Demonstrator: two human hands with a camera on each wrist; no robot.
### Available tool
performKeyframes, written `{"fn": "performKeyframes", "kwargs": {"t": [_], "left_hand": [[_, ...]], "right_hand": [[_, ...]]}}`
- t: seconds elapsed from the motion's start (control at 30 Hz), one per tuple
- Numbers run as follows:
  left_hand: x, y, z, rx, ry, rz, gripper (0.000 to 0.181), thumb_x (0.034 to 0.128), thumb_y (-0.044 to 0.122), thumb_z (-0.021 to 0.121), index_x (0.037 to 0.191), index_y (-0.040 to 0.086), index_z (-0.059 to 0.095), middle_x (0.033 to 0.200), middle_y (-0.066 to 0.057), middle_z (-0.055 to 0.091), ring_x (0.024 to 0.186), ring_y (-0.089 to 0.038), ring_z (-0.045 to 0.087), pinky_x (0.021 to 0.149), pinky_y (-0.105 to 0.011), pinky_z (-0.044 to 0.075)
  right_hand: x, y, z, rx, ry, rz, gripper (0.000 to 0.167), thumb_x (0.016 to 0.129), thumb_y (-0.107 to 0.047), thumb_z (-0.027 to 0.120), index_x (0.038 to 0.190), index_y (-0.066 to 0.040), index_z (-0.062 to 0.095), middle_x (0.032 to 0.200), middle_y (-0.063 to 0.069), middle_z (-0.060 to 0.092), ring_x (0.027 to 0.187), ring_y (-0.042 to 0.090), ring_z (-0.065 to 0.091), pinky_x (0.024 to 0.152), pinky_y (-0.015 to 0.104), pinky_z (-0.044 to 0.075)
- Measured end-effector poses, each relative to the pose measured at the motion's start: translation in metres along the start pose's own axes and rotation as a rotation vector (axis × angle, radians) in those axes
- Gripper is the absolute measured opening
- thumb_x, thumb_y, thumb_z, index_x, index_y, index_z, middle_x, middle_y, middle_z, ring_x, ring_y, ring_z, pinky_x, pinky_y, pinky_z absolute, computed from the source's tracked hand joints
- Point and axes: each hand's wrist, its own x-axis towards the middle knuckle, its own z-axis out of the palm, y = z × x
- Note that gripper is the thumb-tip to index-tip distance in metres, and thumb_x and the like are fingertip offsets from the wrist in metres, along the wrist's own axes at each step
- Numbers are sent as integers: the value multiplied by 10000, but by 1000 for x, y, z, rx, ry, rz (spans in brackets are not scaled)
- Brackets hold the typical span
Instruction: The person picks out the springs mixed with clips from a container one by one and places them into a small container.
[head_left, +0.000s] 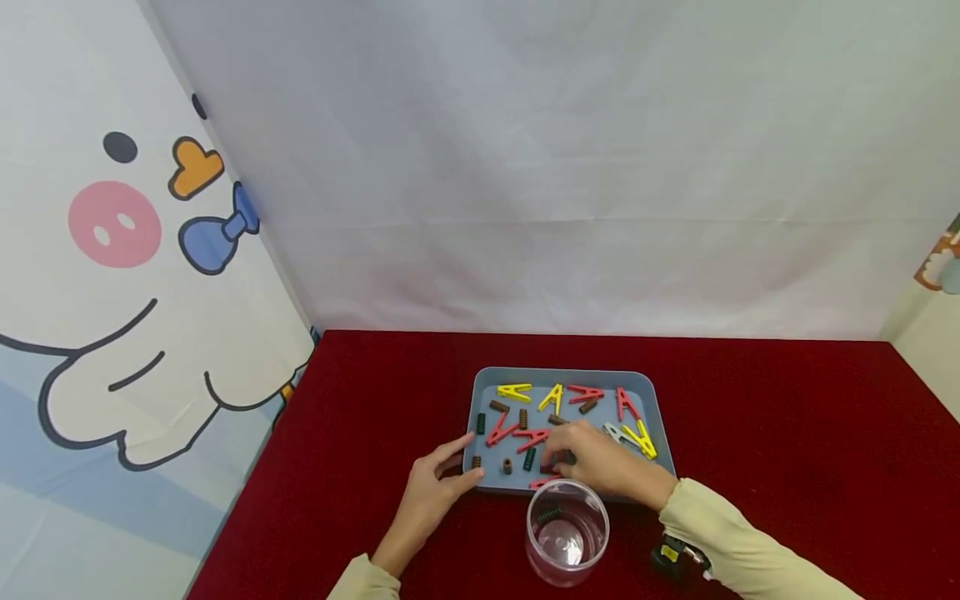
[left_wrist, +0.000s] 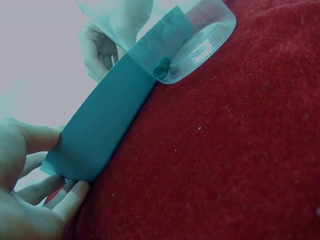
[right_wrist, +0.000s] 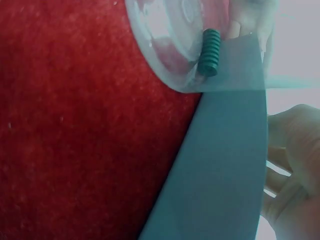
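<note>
A blue-grey tray [head_left: 570, 375] holds red, yellow and grey plastic clips and several small springs, brown, dark green and red. Its front left corner is gripped by my left hand [head_left: 431, 492], thumb and fingers on the wall [left_wrist: 100, 120] in the left wrist view. My right hand [head_left: 600, 460] is over the tray's front part, fingers bent down beside a dark red spring [head_left: 547, 468]; whether they pinch anything is hidden. In the right wrist view that hand [right_wrist: 295, 165] is partly behind the tray wall [right_wrist: 220, 150].
Directly in front of the tray stands a clear round cup [head_left: 564, 562] with a green spring [head_left: 549, 515] inside. A small black device [head_left: 667, 557] is by the right sleeve. Dark red cloth [head_left: 787, 433] covers the table, with white curtains behind and a cartoon-printed one at left.
</note>
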Motion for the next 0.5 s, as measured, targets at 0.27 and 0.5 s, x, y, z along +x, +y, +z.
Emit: {"fn": "performKeyframes", "kwargs": {"t": [0.27, 0.5], "left_hand": [[0, 0, 0, -12, -4, 1, 551, 849, 125, 719, 1364, 111, 524, 1387, -135, 461, 1194, -297, 504, 817, -310, 503], [-2, 2, 0, 13, 5, 9, 548, 848, 158, 724, 1360, 122, 531, 1381, -123, 470, 1184, -287, 512, 830, -331, 498]], "right_hand": [[0, 0, 2, -78, 36, -26, 202, 759, 52, 716, 900, -93, 729, 955, -11, 659, 921, 159, 624, 779, 332, 519], [-1, 1, 3, -97, 55, -45, 159, 765, 49, 707, 873, -65, 726, 937, 20, 665, 880, 149, 625, 736, 312, 520]]}}
